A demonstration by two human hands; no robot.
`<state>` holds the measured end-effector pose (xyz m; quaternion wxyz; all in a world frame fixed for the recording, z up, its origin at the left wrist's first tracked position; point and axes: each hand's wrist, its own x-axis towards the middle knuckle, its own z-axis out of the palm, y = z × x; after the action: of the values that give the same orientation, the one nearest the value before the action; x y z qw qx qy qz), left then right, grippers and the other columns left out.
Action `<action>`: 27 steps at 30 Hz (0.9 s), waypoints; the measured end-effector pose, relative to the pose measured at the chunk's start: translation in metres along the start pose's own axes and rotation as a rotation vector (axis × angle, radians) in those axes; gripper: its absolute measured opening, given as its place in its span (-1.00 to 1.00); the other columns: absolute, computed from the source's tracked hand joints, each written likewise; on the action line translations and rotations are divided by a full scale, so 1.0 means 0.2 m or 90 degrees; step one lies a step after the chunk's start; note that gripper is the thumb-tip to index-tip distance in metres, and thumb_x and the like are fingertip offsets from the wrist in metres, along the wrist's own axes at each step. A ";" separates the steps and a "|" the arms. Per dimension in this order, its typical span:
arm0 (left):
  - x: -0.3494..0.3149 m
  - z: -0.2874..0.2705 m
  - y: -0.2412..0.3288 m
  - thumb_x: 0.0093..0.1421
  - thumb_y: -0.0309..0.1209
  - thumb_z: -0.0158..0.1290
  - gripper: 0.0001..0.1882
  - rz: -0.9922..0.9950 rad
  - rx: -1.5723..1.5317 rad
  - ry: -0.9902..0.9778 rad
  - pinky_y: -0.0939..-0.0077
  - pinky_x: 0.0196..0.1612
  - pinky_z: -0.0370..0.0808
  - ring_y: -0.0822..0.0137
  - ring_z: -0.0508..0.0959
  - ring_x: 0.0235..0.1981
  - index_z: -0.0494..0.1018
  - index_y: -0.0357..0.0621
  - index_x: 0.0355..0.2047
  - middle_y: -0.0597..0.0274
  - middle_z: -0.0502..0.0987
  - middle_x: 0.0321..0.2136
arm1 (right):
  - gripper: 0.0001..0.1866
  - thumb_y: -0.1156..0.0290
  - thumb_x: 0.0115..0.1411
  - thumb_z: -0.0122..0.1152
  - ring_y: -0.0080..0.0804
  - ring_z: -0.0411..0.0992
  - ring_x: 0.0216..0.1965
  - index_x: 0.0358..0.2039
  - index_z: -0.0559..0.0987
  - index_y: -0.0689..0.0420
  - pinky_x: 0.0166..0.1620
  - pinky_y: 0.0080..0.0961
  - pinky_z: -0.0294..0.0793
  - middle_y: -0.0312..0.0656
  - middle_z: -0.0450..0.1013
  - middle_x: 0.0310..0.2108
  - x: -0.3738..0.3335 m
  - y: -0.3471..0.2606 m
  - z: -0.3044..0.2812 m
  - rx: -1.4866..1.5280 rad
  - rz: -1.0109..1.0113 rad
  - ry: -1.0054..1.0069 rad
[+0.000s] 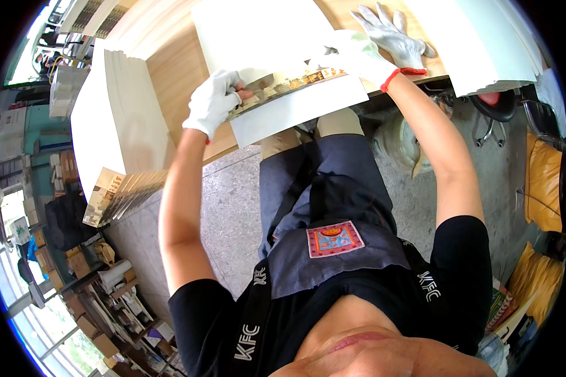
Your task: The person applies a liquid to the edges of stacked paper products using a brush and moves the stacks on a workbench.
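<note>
A paper sheet with a colourful printed strip [295, 84] lies across a larger white sheet [302, 116] at the table's near edge. My left hand [212, 103], in a white glove with bare fingertips, is closed on the strip's left end, thumb and fingers pinching it. At the strip's right end is my right hand [355, 55], in a white glove with a red cuff. Its fingers bend down onto the printed sheet and seem closed on its upper edge, though glare washes out their tips. More white paper [258, 31] extends behind the strip.
A spare grey glove [393, 38] lies on the wooden table [173, 78] beyond my right hand. Tall stacks of white sheets stand at left [129, 107] and right [484, 44]. Printed edges [122, 195] show on the left stack. A black stool [493, 107] stands at the right.
</note>
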<state>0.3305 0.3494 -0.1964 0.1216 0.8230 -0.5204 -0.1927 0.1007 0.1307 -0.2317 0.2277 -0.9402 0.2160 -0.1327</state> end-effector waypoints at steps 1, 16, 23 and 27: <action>0.01 -0.02 0.01 0.05 -0.16 0.28 -0.61 0.006 0.035 -0.015 0.37 -0.23 0.48 0.22 0.56 -0.29 0.51 0.02 -0.14 0.23 0.52 -0.18 | -0.65 0.05 0.10 0.25 -0.20 0.50 -0.29 -0.25 0.61 0.04 -0.19 -0.31 0.47 -0.13 0.54 -0.34 0.01 0.02 0.02 0.017 -0.011 -0.003; 0.41 -0.14 0.43 -0.06 -0.49 0.31 -0.07 0.229 0.333 -0.455 0.27 -0.03 0.56 0.14 0.59 -0.07 0.19 0.51 0.29 0.17 0.33 0.20 | -0.49 0.11 0.27 0.08 -0.26 0.32 0.18 0.23 0.37 -0.15 0.20 -0.29 0.30 -0.24 0.37 0.18 -0.23 0.34 -0.20 -0.519 0.135 0.176; 0.43 -0.13 0.54 -0.09 -0.62 0.28 -0.04 0.109 0.288 -0.455 0.34 -0.02 0.54 0.27 0.61 -0.11 0.21 0.39 0.30 0.15 0.41 0.15 | -0.61 0.27 0.08 0.26 -0.15 0.45 -0.02 -0.03 0.58 -0.05 0.08 -0.28 0.37 -0.18 0.50 -0.07 -0.26 0.18 -0.20 -0.136 -0.301 0.194; 0.48 -0.10 0.38 -0.07 -0.61 0.27 -0.09 0.503 0.354 -0.415 0.35 -0.06 0.57 0.29 0.64 -0.18 0.23 0.25 0.30 0.11 0.48 0.08 | -0.63 0.27 -0.04 0.36 -0.30 0.48 -0.18 -0.15 0.60 -0.04 -0.05 -0.37 0.43 -0.29 0.50 -0.23 -0.17 0.10 -0.09 -0.238 -0.405 0.121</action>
<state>0.3155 0.2299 -0.1659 -0.2027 0.4655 -0.8295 -0.2326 0.0584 0.1234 -0.2306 -0.0212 -0.9690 -0.0463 -0.2416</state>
